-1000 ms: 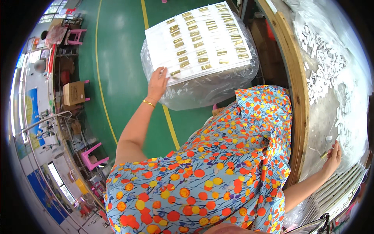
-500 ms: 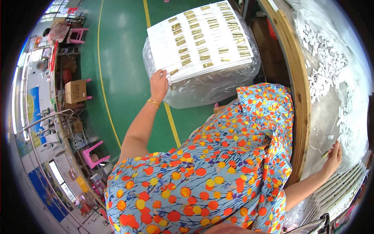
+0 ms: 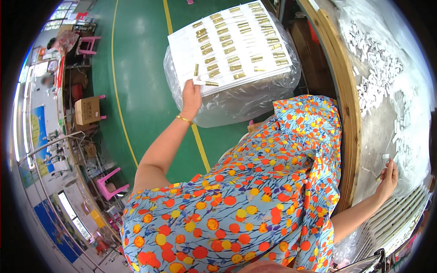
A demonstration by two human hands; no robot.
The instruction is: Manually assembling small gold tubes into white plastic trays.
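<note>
At the near left corner of a white sheet stack (image 3: 184, 54), my left hand (image 3: 191, 98) has its fingers closed on a slim white-and-gold tube (image 3: 210, 83). That tube points to the right over the stack's edge. Just beyond the fingertips a loose gold tube (image 3: 196, 69) lies on the sheet. Rows of similar gold tubes (image 3: 235, 68), some with white ends, cover the sheet. Over the bench at right, my right hand (image 3: 388, 179) pinches a small gold tube (image 3: 378, 178), partly hidden by the fingers. A small white piece (image 3: 386, 156) is at its fingertips.
Clear plastic wrap (image 3: 236, 102) covers the block under the sheets. A wooden rail (image 3: 350, 118) edges the bench, where many small white pieces (image 3: 375, 77) are heaped. Ribbed white trays (image 3: 396, 223) lie nearer me. Pink stools (image 3: 111, 184), a carton (image 3: 87, 110) and people are at far left.
My left hand has shifted slightly right; the white-and-gold tube now points rightward, and a gold tube lies beyond the fingertips. My right hand has moved up to the small white piece.
</note>
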